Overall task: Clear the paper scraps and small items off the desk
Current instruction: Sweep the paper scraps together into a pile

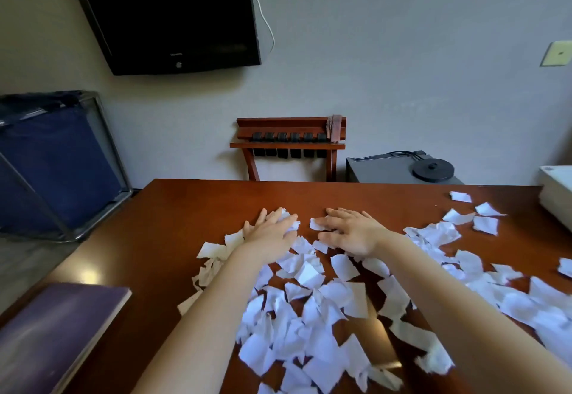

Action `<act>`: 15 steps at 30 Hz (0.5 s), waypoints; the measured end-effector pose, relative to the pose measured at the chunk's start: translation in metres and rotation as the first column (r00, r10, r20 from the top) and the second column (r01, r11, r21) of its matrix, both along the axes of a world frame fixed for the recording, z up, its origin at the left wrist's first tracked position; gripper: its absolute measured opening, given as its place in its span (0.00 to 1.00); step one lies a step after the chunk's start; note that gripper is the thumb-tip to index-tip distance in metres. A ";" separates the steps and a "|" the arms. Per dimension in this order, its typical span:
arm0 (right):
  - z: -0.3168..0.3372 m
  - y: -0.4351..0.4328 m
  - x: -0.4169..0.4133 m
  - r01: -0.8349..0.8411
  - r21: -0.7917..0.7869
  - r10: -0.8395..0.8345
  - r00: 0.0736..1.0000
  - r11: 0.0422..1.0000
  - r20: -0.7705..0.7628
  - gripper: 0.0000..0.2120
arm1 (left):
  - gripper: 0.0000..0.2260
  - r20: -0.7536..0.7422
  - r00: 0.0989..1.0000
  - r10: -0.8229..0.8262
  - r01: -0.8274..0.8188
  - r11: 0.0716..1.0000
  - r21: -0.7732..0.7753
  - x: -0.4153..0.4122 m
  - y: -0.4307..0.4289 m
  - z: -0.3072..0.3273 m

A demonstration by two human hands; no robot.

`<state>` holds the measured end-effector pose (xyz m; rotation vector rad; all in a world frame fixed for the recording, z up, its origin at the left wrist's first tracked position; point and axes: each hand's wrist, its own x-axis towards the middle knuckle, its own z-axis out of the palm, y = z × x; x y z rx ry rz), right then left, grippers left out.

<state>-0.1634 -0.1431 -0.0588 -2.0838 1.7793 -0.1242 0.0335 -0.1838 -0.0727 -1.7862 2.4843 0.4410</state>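
Observation:
Several torn white paper scraps (312,310) lie spread over the brown wooden desk (192,208), from its middle out to the right edge. My left hand (272,229) lies flat, fingers straight, on scraps at the far end of the pile. My right hand (353,232) lies flat beside it with spread fingers, its fingertips on a small scrap (315,224). Both forearms reach out over the pile. More loose scraps (484,223) sit at the far right.
A purple book (52,331) lies at the desk's near left corner. A white box (557,195) stands at the right edge. Beyond the desk are a blue bin in a metal frame (55,164), a wooden rack (291,146), a grey cabinet (399,170) and a wall television (173,12).

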 end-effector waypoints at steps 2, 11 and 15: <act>0.002 0.020 -0.001 -0.005 0.002 0.005 1.000 1.000 -0.005 0.23 | 0.21 0.002 1.000 -0.009 0.009 1.000 0.013 -0.003 0.022 0.002; 0.025 0.074 -0.022 0.065 -0.149 -0.065 0.998 0.987 0.009 0.27 | 0.22 -0.067 0.997 0.026 -0.029 0.999 -0.042 -0.022 0.073 0.036; 0.028 0.089 -0.068 0.231 -0.229 -0.237 0.972 0.946 0.004 0.28 | 0.22 -0.086 0.994 -0.068 0.057 0.991 -0.123 -0.060 0.077 0.053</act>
